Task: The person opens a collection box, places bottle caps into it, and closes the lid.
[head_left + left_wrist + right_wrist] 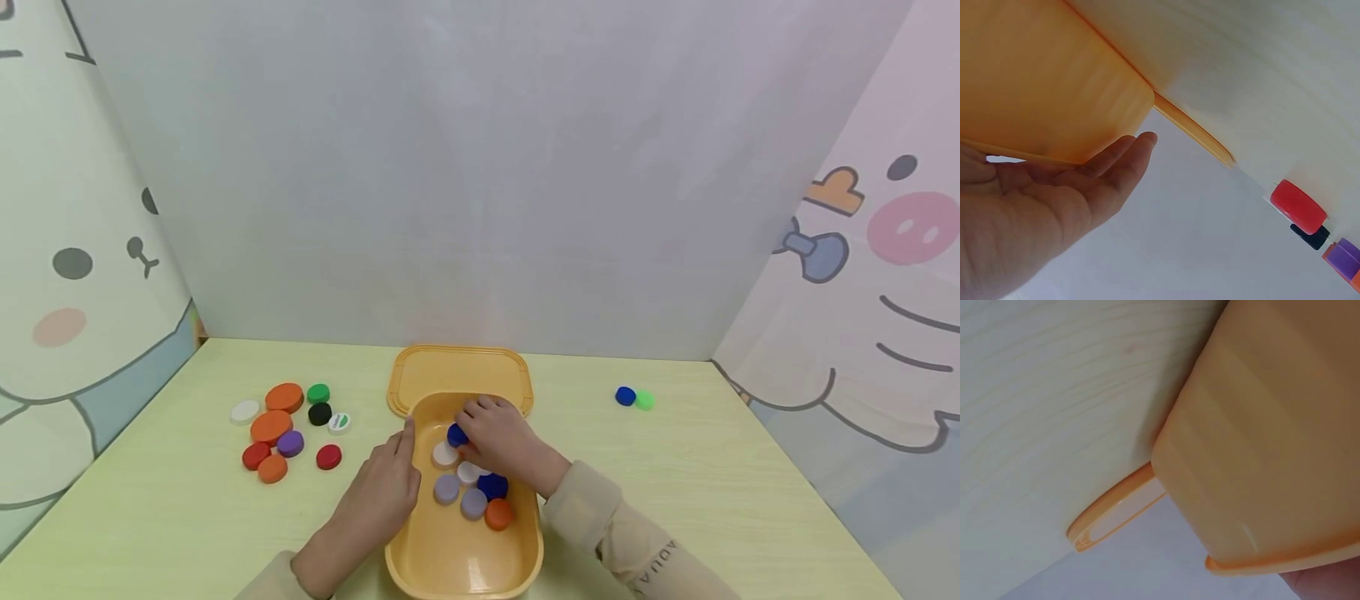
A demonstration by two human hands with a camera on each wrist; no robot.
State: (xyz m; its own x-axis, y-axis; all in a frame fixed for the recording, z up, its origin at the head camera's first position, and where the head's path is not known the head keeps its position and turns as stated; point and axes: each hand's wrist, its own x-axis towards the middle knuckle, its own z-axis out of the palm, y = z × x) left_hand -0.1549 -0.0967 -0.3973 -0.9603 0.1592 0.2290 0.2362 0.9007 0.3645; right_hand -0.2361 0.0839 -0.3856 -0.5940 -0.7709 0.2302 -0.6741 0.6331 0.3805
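Observation:
A deep yellow-orange plastic box (461, 567) stands in front of me with several bottle caps in it: white (444, 455), pale lilac (447, 489), dark blue (492, 486) and orange (499, 514). My left hand (378, 487) rests along the box's left rim; in the left wrist view its fingers (1125, 159) lie fairly straight against the outer wall. Reaching over the right rim, my right hand (506, 437) has curled fingers and thumb about a blue bottle cap (456, 435) near the far end. Its fingertips are partly hidden, and the box wall blocks the right wrist view.
A flat yellow-orange lid (461, 371) lies behind the box. Several loose caps, including orange (272, 427), purple (290, 443) and red (328, 457), lie to the left. A blue cap (626, 396) and a light green cap (644, 400) lie at the right. Grey cloth (480, 183) hangs behind the table.

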